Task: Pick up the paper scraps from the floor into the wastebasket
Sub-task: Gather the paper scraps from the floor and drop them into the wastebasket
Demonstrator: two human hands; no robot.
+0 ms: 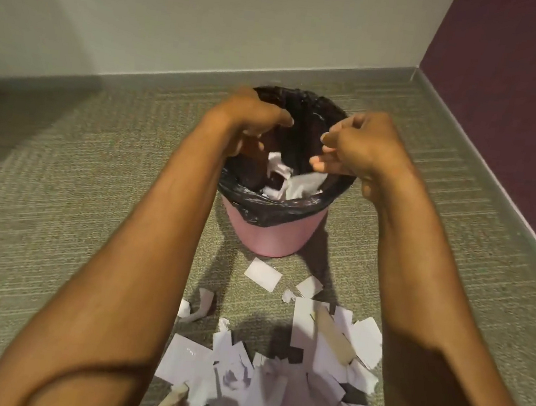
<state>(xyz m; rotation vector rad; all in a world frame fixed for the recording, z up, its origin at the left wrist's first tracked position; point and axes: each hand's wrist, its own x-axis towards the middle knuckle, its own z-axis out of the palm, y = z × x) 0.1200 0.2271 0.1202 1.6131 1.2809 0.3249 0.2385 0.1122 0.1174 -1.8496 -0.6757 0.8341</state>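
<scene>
Above the round pink wastebasket (272, 237) with its crinkled black liner (279, 209), the left hand (252, 123) and right hand (364, 147) hover loosely curled and empty, flat jagged white paper scraps (272, 378) littering the ribbed carpet (89, 214) nearby.

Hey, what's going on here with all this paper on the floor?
A person is clearing torn paper off the carpet into a pink wastebasket lined with a black bag. The left hand and right hand are over its mouth, fingers loosely curled, with no paper visibly held. White scraps lie inside just below them. A big pile of scraps and a few loose pieces remain on the floor, so most of the job is left.
</scene>
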